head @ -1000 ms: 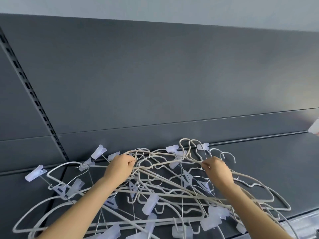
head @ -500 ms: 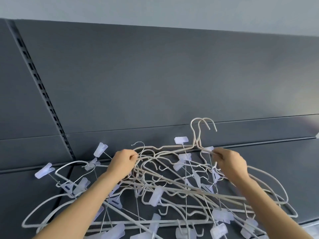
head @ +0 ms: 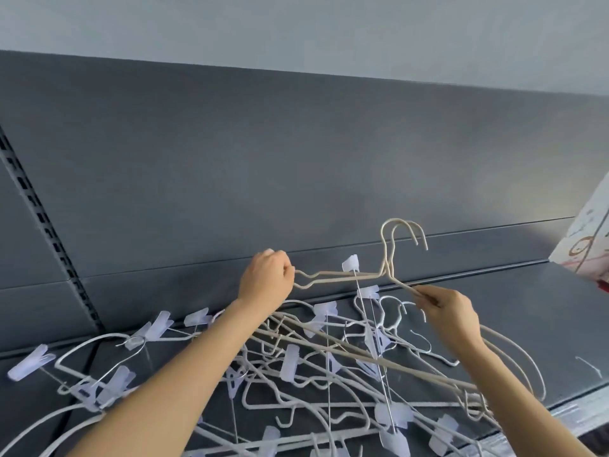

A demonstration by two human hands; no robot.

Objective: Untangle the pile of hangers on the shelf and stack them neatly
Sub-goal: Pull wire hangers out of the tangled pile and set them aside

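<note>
- Holding a pair of cream hangers (head: pixel 346 276) up above the pile (head: pixel 296 374), one hand at each end.
- Closing the L hand (head: pixel 265 278) round the L shoulder end: grip tight, fingers curled over the wire.
- Pinching the R shoulder arm w/ the R hand (head: pixel 451 311): grip narrow, thumb and fingers on the wire just below the neck.
- Lying w/ long axis approx 9-to-3 between the two grips, R side dipping toward 4; hooks (head: pixel 403 225) pointing to 12, standing free against the back panel (head: pixel 296 159).
- Trailing the lower bars down toward 5, in among the white hangers of the pile; prob. not free of it yet.
- Crossing the pair near its middle: a clip hanger (head: pixel 350 262), clip sitting at the top wire, thin rod running down toward 6 into the pile. Looking snagged there, though whether hooked over or just leaning is too fine to tell.
- Sitting between the two grips, that crossing point is a bit nearer the L hand.
- Judging the coming move: lifting toward 12 and sliding toward 3 should be drawing the pair out along its own axis, away from the rod.
- Finding open room at 12 (bare panel) and at 3 to 4, where the shelf (head: pixel 527 308) is showing bare surface for a stack.
- Minding limits: a box (head: pixel 586 245) at 2 to 3 by the frame edge, the shelf's front edge at 5, a slotted upright (head: pixel 43 219) well apart at 9.
</note>
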